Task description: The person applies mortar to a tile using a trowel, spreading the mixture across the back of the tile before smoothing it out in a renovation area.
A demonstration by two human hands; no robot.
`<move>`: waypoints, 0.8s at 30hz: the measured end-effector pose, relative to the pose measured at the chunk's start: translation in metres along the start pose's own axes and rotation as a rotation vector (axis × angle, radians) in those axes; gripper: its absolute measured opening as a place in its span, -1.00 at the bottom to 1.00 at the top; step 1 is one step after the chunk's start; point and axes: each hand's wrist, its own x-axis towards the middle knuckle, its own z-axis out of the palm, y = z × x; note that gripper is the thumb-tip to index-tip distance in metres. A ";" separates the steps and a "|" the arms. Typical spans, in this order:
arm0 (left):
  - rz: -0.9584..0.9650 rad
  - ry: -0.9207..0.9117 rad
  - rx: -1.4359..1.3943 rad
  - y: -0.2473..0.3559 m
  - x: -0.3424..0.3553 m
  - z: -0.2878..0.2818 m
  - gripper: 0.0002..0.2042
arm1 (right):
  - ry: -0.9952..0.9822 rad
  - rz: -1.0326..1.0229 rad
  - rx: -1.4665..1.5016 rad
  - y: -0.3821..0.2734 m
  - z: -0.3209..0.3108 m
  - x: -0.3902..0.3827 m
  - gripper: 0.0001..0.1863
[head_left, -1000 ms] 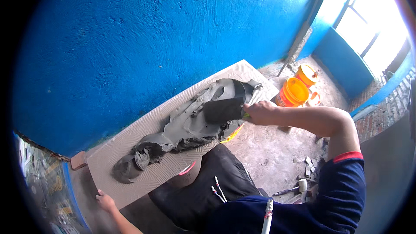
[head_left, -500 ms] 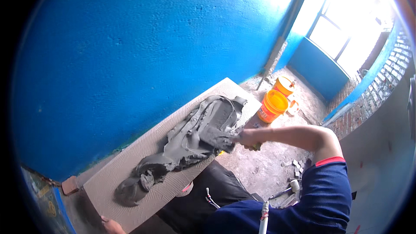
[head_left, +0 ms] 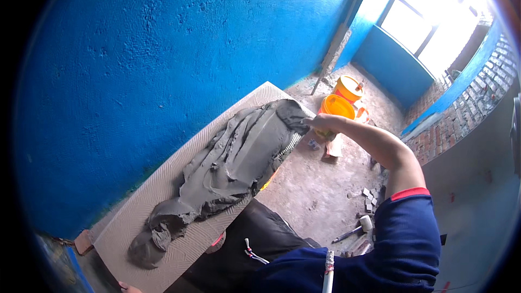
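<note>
A large beige tile [head_left: 116, 241] with a ridged surface lies slantwise across the view, a thick mass of grey mortar [head_left: 233, 149] along its middle. My right hand [head_left: 324, 123] is closed round the yellow-green handle of a trowel [head_left: 296, 116]. Its blade, smeared with mortar, rests at the far right end of the mass, and much of it is hidden by mortar. At the tile's near left corner, my left hand [head_left: 129, 288] grips the edge; only its fingers show at the bottom of the picture.
A blue wall [head_left: 135, 76] runs along the tile's far side. Past its right end stand two orange buckets [head_left: 337, 107] [head_left: 348, 88]. A white-headed mallet [head_left: 366, 223] and small grey blocks [head_left: 370, 198] lie on the floor at right. My legs [head_left: 244, 239] are close against the tile.
My right hand has carried the trowel away from me, toward the tile's far right end. Mortar along its path looks smoother and more spread. My left hand stays at the corner; the view has shifted slightly.
</note>
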 end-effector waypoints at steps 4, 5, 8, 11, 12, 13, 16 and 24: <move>-0.037 0.028 -0.013 -0.046 0.038 0.034 -0.39 | -0.353 -0.075 0.293 -0.013 0.027 -0.049 -0.39; -0.071 0.048 -0.006 -0.064 0.050 0.047 -0.38 | -0.360 -0.120 0.118 -0.020 0.027 -0.065 -0.37; -0.005 -0.042 -0.036 -0.072 0.060 0.066 -0.37 | 0.208 -0.602 -0.203 0.049 0.043 -0.005 -0.45; 0.053 -0.005 0.006 -0.037 0.028 0.039 -0.37 | 0.350 -0.417 -0.233 0.058 0.012 0.001 -0.50; 0.062 -0.004 0.006 -0.034 0.024 0.036 -0.37 | 0.398 -0.358 -0.222 0.060 0.007 0.011 -0.45; 0.047 -0.011 0.023 -0.030 0.022 0.035 -0.37 | 0.398 -0.351 -0.215 0.067 0.004 0.016 -0.45; -0.012 -0.001 -0.035 -0.067 0.056 0.045 -0.37 | -0.052 -0.047 0.442 0.072 0.015 0.019 -0.31; 0.076 0.009 0.253 -0.042 0.037 0.052 -0.47 | 0.071 0.089 0.686 0.141 0.104 -0.026 -0.41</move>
